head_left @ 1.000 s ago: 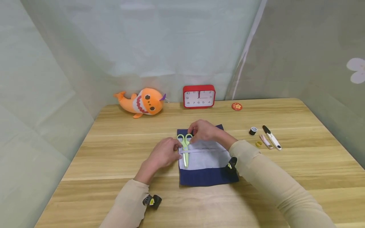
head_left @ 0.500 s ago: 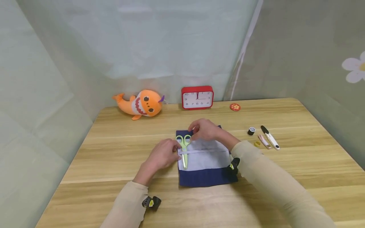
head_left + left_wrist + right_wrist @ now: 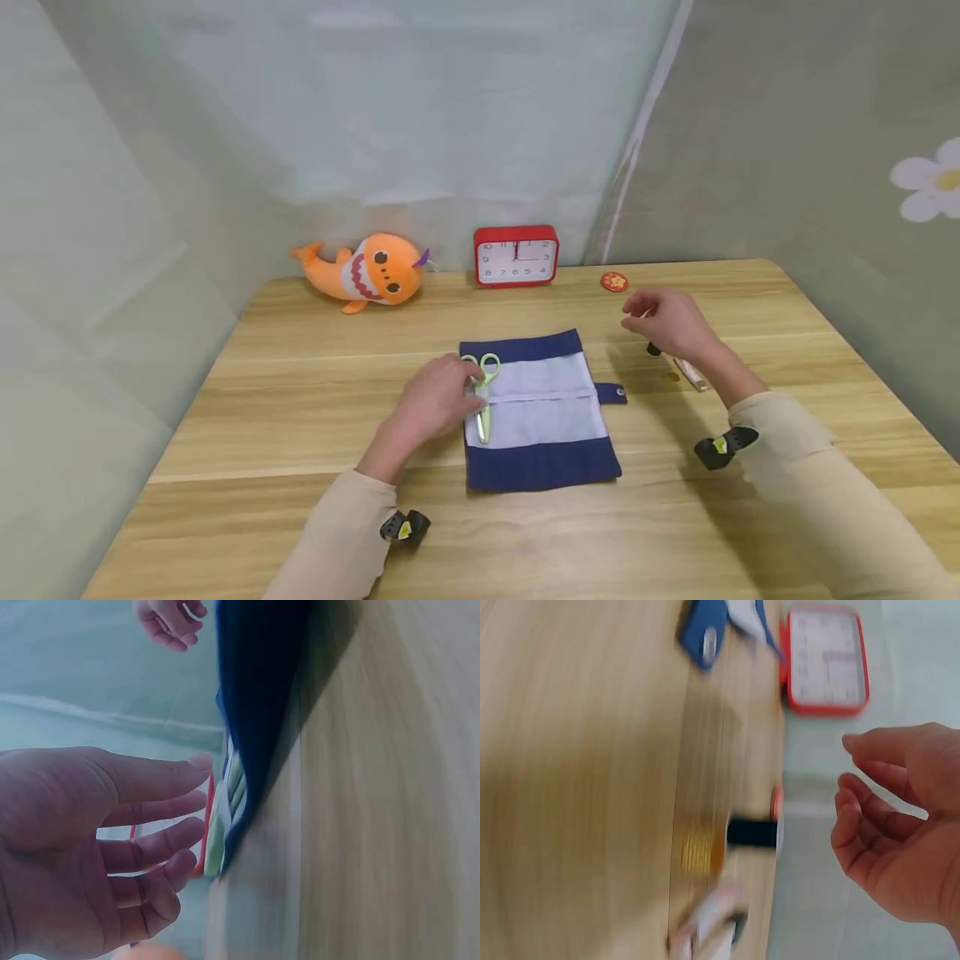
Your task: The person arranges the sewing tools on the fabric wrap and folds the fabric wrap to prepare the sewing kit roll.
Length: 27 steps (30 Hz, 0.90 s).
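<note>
A navy and pale-grey fabric pouch lies unfolded on the table, its snap tab sticking out to the right. Light-green scissors lie along its left side, blades tucked under a thin strap. My left hand is at the pouch's left edge, fingertips over part of the scissors. In the left wrist view its thumb and fingers are relaxed and grip nothing. My right hand hovers above the small sewing items, its fingers loosely bent around nothing. Below it are a black thread spool and a yellow ring-shaped item.
A pink-and-white small tool lies under my right forearm. At the back of the table are an orange shark plush, a red clock and a round red badge. Fabric walls stand behind.
My right hand has left the scissors handles and moved right, over the spool, uncovering the pouch's top edge and snap tab. My left hand stays beside the scissors.
</note>
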Each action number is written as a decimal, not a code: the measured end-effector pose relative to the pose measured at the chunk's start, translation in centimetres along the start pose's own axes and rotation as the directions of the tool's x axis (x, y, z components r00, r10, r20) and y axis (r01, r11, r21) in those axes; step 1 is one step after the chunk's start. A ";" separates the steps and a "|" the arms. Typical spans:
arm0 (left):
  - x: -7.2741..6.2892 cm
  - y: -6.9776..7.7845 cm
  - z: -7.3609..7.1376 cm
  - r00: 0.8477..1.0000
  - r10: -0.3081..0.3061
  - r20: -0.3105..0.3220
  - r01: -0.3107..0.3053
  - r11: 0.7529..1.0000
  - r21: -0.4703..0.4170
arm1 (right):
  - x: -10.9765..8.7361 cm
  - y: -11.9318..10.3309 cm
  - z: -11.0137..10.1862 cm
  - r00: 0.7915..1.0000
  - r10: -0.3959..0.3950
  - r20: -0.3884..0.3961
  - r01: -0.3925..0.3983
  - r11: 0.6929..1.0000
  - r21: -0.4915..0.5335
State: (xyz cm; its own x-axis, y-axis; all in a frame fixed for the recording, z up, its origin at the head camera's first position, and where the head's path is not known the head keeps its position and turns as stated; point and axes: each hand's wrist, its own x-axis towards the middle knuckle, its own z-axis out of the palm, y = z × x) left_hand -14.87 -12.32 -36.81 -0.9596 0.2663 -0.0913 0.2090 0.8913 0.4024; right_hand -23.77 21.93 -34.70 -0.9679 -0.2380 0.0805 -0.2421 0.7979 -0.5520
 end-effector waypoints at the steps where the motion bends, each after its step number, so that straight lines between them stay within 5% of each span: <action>1: 0.1 0.2 0.1 1.000 0.010 0.003 -0.010 1.000 0.008 | -0.3 0.6 -0.4 1.000 0.001 -0.012 -0.001 1.000 -0.015; 9: 1.1 1.2 0.8 0.999 0.011 0.037 -0.011 1.000 0.016 | -1.3 3.2 -1.1 0.999 0.025 0.028 -0.022 0.994 -0.108; 27: 2.0 1.7 1.8 0.998 0.045 0.037 -0.046 0.998 0.035 | -1.6 3.0 -0.2 1.000 0.030 0.002 -0.029 0.982 -0.187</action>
State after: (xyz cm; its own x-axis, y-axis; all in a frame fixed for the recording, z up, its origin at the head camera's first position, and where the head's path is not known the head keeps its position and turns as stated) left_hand -16.11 -9.57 -37.97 -0.9416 0.3193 -0.1071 0.2595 0.8905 0.3737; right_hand -22.97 24.87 -36.29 -0.9747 -0.2149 0.0622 -0.2220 0.8942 -0.3887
